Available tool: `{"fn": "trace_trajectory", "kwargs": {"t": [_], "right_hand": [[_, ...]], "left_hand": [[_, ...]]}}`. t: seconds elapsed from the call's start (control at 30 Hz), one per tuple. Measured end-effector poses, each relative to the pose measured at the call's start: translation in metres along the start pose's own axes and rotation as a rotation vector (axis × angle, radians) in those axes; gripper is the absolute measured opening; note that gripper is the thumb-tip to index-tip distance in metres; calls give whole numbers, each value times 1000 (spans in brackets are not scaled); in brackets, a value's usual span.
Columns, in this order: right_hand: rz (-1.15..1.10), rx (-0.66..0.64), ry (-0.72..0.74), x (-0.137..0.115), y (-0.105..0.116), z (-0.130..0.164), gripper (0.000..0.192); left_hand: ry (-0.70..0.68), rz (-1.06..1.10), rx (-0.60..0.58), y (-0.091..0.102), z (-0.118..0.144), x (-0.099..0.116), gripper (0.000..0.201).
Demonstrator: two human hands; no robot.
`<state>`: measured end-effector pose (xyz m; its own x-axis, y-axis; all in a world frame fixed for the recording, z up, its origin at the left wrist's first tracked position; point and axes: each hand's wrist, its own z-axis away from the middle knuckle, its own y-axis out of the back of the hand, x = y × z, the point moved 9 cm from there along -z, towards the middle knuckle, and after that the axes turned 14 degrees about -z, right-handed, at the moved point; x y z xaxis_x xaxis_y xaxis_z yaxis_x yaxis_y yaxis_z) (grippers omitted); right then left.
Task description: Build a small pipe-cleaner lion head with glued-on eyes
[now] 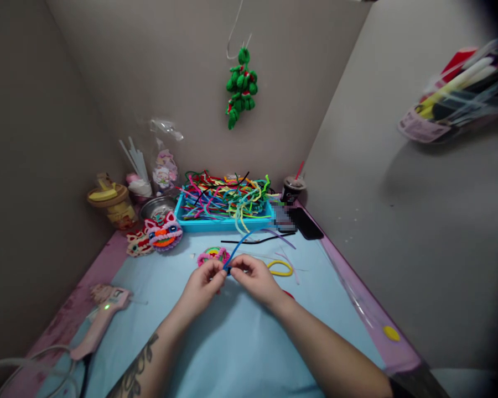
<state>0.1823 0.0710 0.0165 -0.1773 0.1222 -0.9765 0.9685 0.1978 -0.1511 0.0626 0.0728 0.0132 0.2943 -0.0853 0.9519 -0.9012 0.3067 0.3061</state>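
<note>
Over the middle of the blue-covered table, my left hand point(206, 280) pinches a blue pipe cleaner point(241, 241) between thumb and fingertips. My right hand point(255, 278) meets it from the other side, its fingertips closed on the same pipe cleaner. One long end arcs up and away to the right, while the part between my fingers looks darker and is mostly hidden. Just behind my left hand lies a pink, yellow and green fuzzy piece point(213, 254), partly covered. A yellow loop point(280, 269) lies beside my right hand.
A blue tray point(224, 225) heaped with colourful pipe cleaners stands at the back. Left of it are lion-head crafts point(165, 233) and a metal bowl point(160, 207). A pink glue gun point(103, 320) lies at left front. A phone point(306, 223) and drink cup point(292, 189) are back right.
</note>
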Motion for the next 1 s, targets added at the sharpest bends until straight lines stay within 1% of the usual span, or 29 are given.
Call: {"fn": "trace_trajectory", "kwargs": {"t": [0.07,0.13,0.2,0.27,0.4,0.43,0.47,0.53,0.63,0.67,0.73,0.8,0.87,0.93,1.0], "right_hand": [[-17,-20,-32,3,-3,0,9],[-14,-9,-41,4,-2,0,12],[15,9,-33,3,0,0,12],[89,-3,-4,-1,-1,0,11],[264,-155,99,-11,-18,6,10],[266,-175,110,-12,-21,7,11],[236,-167,105,-12,-21,7,11],[95,-83,39,-6,-14,5,8],[-260,120,-115,14,4,1,11],[-384,183,-149,20,10,0,13],[-613,278,-172,27,17,-3,18],[-795,329,-174,30,21,-5,21],[-918,372,-195,33,24,-6,23],[-982,405,-220,34,26,-5,23],[-1006,397,-226,32,26,-5,22]], "left_hand": [[-7,-4,3,-1,0,0,20],[-10,-10,23,0,0,0,20],[-7,-8,58,3,1,0,21],[0,16,90,6,1,-1,24],[-32,149,86,7,-1,0,37],[-43,181,80,7,-1,0,39],[-48,204,78,8,-1,-1,38],[-36,244,96,11,-1,-6,31],[0,323,137,16,-2,-17,27],[8,334,135,16,-2,-20,28],[17,304,104,12,-3,-21,28],[24,234,72,8,-4,-18,28],[26,153,68,6,-4,-13,27],[29,90,65,5,-3,-8,25],[39,62,57,3,-3,-6,23]]}}
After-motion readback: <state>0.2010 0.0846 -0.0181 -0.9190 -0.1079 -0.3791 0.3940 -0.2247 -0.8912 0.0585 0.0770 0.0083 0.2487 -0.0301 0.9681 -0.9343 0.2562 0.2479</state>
